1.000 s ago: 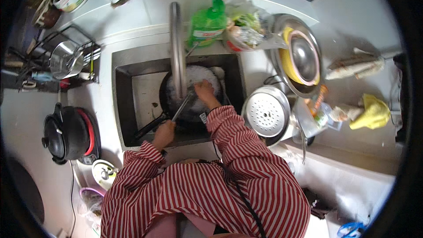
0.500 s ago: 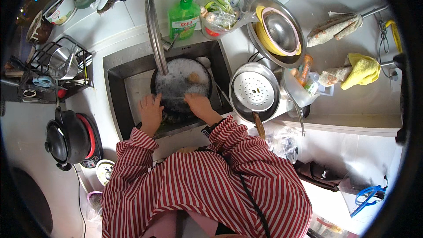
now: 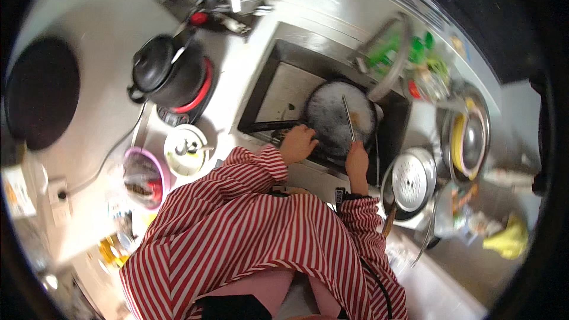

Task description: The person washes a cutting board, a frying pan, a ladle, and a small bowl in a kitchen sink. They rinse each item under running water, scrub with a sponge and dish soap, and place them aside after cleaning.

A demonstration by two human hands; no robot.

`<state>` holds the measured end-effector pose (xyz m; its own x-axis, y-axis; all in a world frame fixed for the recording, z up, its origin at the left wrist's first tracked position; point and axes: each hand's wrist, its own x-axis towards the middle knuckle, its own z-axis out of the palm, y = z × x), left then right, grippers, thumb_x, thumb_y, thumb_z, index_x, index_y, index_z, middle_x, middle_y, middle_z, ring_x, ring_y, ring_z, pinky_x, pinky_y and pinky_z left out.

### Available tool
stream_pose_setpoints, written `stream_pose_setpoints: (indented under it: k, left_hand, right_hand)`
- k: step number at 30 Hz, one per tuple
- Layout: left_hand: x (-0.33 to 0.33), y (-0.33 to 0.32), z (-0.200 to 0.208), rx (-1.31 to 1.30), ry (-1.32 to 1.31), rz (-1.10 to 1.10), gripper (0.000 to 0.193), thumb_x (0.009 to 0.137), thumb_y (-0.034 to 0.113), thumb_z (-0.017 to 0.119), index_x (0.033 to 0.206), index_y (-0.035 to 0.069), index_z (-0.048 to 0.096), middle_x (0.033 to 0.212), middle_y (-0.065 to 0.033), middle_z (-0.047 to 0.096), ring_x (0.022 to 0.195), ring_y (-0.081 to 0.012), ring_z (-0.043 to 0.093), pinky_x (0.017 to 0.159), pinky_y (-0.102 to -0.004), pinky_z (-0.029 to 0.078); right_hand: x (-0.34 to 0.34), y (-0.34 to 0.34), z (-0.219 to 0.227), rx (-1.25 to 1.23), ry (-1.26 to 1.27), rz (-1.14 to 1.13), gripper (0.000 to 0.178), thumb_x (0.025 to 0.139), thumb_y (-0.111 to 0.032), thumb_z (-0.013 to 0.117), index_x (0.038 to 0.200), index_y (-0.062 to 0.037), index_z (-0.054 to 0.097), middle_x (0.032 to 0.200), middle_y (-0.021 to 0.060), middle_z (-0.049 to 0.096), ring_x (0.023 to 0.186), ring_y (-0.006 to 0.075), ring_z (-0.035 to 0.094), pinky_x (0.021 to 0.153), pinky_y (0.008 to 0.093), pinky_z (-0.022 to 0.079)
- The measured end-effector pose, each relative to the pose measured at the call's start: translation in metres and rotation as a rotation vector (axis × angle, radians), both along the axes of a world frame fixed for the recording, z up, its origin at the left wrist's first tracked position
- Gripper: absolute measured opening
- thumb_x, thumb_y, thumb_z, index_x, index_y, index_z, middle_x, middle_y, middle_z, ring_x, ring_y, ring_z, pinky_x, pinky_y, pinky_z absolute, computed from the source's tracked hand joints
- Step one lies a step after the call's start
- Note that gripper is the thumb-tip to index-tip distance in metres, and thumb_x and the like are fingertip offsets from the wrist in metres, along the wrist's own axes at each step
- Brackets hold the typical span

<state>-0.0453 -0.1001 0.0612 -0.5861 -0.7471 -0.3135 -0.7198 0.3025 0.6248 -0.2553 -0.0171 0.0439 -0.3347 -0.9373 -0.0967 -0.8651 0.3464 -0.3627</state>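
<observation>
A dark round pan [image 3: 313,155] full of soapy, foamy water stands in the steel sink [image 3: 253,99]. Its black handle [image 3: 267,125] reaches out to the left. My right hand [image 3: 357,160] is closed round the lower end of a long, thin grey utensil [image 3: 348,117], whose tip points away from me over the suds. The utensil's exact kind is hard to make out. Beside the pan's near left rim is my left hand [image 3: 299,143], empty, its fingers loosely bent and apart. Whether they touch the rim cannot be told. A brownish lump shows in the foam.
The curved faucet [image 3: 396,77] overhangs the sink's far right. Right of it stand a perforated steel steamer plate [image 3: 410,185] in a pan and stacked bowls [image 3: 468,145]. To the left are a black pot [image 3: 178,80], a white bowl [image 3: 185,165] and a pink-rimmed bin [image 3: 145,179].
My left hand has let go of the thin utensil and moved to the pan's left rim. My right hand has turned the utensil from crosswise to pointing away. The view has swung left.
</observation>
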Motion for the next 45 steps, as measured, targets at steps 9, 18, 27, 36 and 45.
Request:
stream_pose_setpoints:
  k: [9,18,27,36,45]
  left_hand:
    - [0.069,0.023,0.023,-0.128,0.227,0.512,0.025,0.09,0.017,0.051,0.107,0.0,0.056,0.102,-0.0171,0.053,0.095,-0.0303,0.052,0.081,-0.0378,0.045]
    - [0.186,0.051,0.02,-0.572,-0.025,1.097,0.023,0.081,0.015,0.059,0.095,0.001,0.049,0.085,-0.019,0.056,0.08,-0.0374,0.056,0.07,-0.0454,0.045]
    - [0.243,0.041,0.004,-0.08,-0.195,1.493,0.046,0.08,0.024,0.059,0.106,-0.006,0.034,0.089,-0.0313,0.06,0.085,-0.0454,0.06,0.076,-0.0456,0.048]
    - [0.292,0.068,-0.073,-0.423,0.132,1.736,0.034,0.076,-0.001,0.053,0.107,-0.001,0.038,0.084,-0.0164,0.052,0.074,-0.0293,0.055,0.073,-0.0403,0.044]
    - [0.122,0.016,0.039,0.326,0.538,1.163,0.022,0.088,0.011,0.05,0.106,-0.001,0.052,0.073,-0.0065,0.057,0.049,-0.0107,0.05,0.042,-0.0234,0.039]
  right_hand:
    - [0.077,-0.049,0.023,0.158,-0.179,0.439,0.024,0.093,-0.015,0.044,0.112,-0.0027,0.051,0.098,0.0231,0.056,0.086,0.0401,0.056,0.07,0.0459,0.046]
    - [0.208,-0.091,0.003,0.102,0.018,1.0,0.047,0.082,0.002,0.053,0.128,-0.0039,0.043,0.107,0.0201,0.049,0.1,0.035,0.05,0.079,0.0389,0.047]
    - [0.244,-0.103,-0.028,0.098,0.008,0.949,0.026,0.083,-0.005,0.057,0.106,0.0027,0.048,0.104,0.0203,0.051,0.103,0.0336,0.052,0.084,0.0361,0.049]
    - [0.22,-0.107,-0.019,0.042,-0.295,0.787,0.02,0.087,-0.017,0.056,0.096,-0.0006,0.05,0.095,0.0184,0.054,0.09,0.0348,0.056,0.072,0.0404,0.049]
    - [0.009,-0.125,-0.043,0.462,-0.264,0.098,0.048,0.086,-0.013,0.057,0.13,-0.0021,0.04,0.12,0.0289,0.049,0.106,0.0396,0.052,0.088,0.0437,0.046]
